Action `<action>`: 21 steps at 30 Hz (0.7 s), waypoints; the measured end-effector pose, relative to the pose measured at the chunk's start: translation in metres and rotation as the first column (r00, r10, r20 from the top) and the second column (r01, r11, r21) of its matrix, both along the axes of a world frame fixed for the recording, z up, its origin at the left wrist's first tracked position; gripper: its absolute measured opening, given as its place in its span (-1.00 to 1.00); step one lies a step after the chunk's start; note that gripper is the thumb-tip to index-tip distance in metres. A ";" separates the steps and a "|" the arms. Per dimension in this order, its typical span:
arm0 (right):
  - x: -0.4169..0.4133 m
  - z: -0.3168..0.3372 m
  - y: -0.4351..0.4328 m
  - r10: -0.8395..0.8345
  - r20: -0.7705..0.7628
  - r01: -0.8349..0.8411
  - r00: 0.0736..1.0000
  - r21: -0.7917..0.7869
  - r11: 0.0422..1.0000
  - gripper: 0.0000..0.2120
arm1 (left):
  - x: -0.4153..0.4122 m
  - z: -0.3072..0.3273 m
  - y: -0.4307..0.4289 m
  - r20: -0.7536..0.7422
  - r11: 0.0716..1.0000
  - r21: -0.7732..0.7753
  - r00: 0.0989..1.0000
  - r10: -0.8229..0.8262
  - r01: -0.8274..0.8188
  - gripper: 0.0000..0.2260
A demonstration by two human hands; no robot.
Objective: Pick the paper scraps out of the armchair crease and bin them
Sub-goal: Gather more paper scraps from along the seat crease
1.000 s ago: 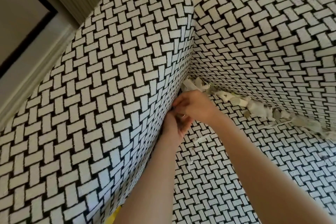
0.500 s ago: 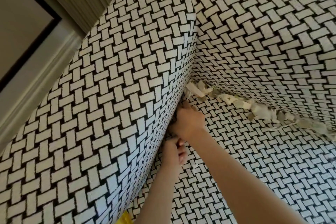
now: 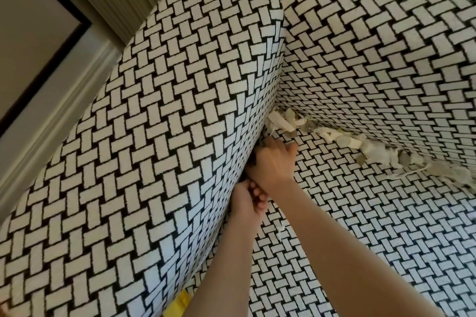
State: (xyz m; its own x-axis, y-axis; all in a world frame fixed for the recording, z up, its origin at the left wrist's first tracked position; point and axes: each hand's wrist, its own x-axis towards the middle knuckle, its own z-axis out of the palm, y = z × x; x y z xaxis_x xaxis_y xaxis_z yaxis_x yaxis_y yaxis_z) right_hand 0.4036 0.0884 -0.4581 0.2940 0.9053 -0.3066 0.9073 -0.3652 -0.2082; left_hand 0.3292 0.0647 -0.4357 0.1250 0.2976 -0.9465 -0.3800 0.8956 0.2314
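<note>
Your right hand (image 3: 274,162) is pushed into the crease (image 3: 262,136) where the armrest (image 3: 167,136) meets the seat (image 3: 360,239). Its fingertips are buried there, so you cannot tell whether they pinch anything. Your left hand (image 3: 247,204) sits just behind it, against its wrist, fingers (image 3: 258,194) curled by the armrest. They are possibly round a scrap, but the view does not show it. The scraps (image 3: 353,142) lie just beyond your right fingers, packed along the fold under the backrest (image 3: 373,59) and trailing off to the right. One small shred (image 3: 282,229) lies on the seat, right of your left wrist.
</note>
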 end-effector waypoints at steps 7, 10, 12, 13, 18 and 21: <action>-0.016 0.001 0.006 -0.113 0.046 0.116 0.993 -0.063 0.991 -0.79 | -0.003 0.006 -0.010 -0.022 0.997 0.008 0.997 0.077 -0.077 -0.64; -0.018 -0.004 0.006 -0.105 0.051 0.108 0.993 -0.039 0.993 -0.78 | -0.009 0.007 -0.014 -0.021 0.999 0.001 0.999 0.039 -0.039 -0.65; -0.016 -0.006 0.002 -0.066 0.033 0.066 0.997 0.002 0.998 -0.77 | -0.012 0.003 -0.014 -0.023 1.000 -0.004 1.000 0.014 -0.015 -0.66; -0.013 -0.006 0.000 -0.047 0.016 0.047 0.999 0.021 0.999 -0.75 | -0.012 0.002 -0.013 -0.016 1.000 -0.010 0.999 0.029 -0.029 -0.67; 0.007 0.003 -0.014 -0.026 -0.223 0.069 0.974 0.189 0.980 -0.76 | -0.008 0.001 -0.011 0.031 0.992 0.010 0.992 0.122 -0.123 -0.75; 0.025 0.013 -0.024 -0.081 -0.624 0.333 0.777 0.299 0.894 -0.79 | -0.004 0.004 -0.008 0.120 0.988 0.062 0.984 0.134 -0.142 -0.75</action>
State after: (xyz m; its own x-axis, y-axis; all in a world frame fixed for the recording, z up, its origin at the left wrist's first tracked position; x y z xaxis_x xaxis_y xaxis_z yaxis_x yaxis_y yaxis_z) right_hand 0.4285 0.0645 -0.4447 0.3663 0.9209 -0.1337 0.4727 -0.3079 -0.8257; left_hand 0.3247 0.0572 -0.4314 0.1852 0.3843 -0.9044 -0.5269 0.8157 0.2387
